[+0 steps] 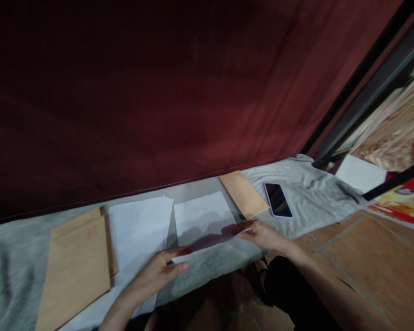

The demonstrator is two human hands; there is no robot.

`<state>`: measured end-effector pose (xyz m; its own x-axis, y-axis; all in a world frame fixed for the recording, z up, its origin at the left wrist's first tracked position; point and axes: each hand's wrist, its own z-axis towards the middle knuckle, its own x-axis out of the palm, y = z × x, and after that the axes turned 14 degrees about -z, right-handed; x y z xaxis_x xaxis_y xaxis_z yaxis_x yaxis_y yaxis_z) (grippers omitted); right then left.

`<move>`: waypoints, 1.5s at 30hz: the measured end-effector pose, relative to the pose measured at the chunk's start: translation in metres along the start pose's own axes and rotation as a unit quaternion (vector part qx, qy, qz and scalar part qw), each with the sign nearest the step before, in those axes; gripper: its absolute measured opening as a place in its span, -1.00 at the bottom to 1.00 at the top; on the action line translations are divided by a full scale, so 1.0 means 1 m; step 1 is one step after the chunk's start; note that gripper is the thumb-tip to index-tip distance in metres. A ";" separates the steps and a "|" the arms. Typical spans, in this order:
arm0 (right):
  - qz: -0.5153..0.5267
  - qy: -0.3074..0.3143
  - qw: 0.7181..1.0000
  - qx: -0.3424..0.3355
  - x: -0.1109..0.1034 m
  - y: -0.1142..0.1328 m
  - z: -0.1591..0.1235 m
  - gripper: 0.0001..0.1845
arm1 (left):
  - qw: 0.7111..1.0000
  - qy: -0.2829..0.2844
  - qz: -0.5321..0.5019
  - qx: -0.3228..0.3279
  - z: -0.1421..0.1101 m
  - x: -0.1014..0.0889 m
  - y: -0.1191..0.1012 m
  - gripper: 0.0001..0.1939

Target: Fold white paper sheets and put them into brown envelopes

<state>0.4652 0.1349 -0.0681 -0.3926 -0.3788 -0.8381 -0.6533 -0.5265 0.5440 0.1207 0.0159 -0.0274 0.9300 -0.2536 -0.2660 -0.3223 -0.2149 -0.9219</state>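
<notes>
A single white sheet of paper (202,216) lies on a grey cloth (14,262). My left hand (158,271) pinches the sheet's near left corner, and my right hand (262,233) pinches its near right corner. The near edge of the sheet is lifted a little off the cloth. To the left of it lies a stack of white paper (138,225). Further left sits a pile of brown envelopes (76,266). One brown envelope (244,194) lies apart just right of the sheet.
A black phone in a pale case (278,199) rests on the cloth beside the single envelope. A dark red curtain (158,92) hangs behind. Brown floor tiles (359,253) lie to the right, with black metal bars (365,87) and more paper (360,174) beyond.
</notes>
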 end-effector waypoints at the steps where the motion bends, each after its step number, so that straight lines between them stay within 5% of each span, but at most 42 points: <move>1: 0.004 0.010 1.000 0.008 0.001 -0.001 0.000 -0.59 | 1.000 0.004 -0.009 -0.010 0.000 -0.001 0.000 -0.56; 5: -0.004 -0.013 0.999 0.040 0.008 -0.001 0.008 -0.50 | 0.997 -0.038 -0.051 -0.048 0.008 -0.002 -0.001 -0.47; 14: -0.053 -0.095 0.984 0.141 0.022 0.018 0.039 -0.66 | 0.975 -0.182 -0.128 -0.027 0.035 0.002 0.015 -0.49; 21: -0.198 -0.089 0.955 0.202 0.025 0.039 0.052 -0.75 | 0.959 -0.283 -0.002 0.005 0.060 0.002 0.026 -0.57; 25: -0.215 -0.100 0.948 0.214 0.031 0.047 0.059 -0.73 | 0.940 -0.319 0.116 -0.028 0.065 0.003 0.020 -0.71; 36: -0.289 -0.167 0.922 0.195 0.049 0.046 0.064 -0.54 | 0.923 -0.316 0.196 -0.095 0.071 0.004 0.012 -0.77; 45: -0.336 -0.130 0.913 0.192 0.047 0.055 0.066 -0.42 | 0.938 -0.275 0.178 -0.109 0.069 0.001 0.011 -0.78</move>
<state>0.3684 0.1384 -0.0806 0.0722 0.1502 -0.9860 -0.9622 -0.2496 -0.1085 0.1297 0.0783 -0.0574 0.6875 0.1670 -0.7067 -0.6024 -0.4123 -0.6835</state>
